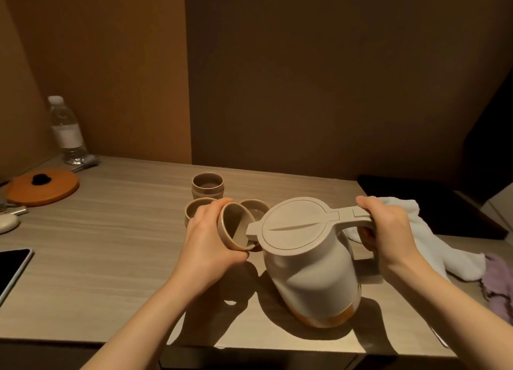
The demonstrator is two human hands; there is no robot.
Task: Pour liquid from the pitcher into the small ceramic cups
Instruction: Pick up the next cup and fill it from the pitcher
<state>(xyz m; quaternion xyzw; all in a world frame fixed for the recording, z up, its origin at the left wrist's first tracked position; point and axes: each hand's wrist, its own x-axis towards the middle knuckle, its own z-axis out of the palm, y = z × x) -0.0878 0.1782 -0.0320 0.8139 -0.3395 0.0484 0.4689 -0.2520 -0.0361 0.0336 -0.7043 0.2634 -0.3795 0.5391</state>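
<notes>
A beige lidded pitcher (308, 261) with an orange base is lifted and tilted left over the table, my right hand (388, 228) gripping its handle. My left hand (211, 239) holds a small beige ceramic cup (236, 231) tilted toward the pitcher's spout, which touches the cup's rim. Three more cups stand behind: one at the back (207, 185), one at the left (194, 210) partly hidden by my hand, one at the right (254, 207) with liquid in it.
The wooden table (111, 258) meets a brown wall. At the left are a water bottle (66, 131), an orange lid (41, 188) and a dark tablet (11, 267). A white towel (433, 239) and a purple cloth (499, 283) lie at the right.
</notes>
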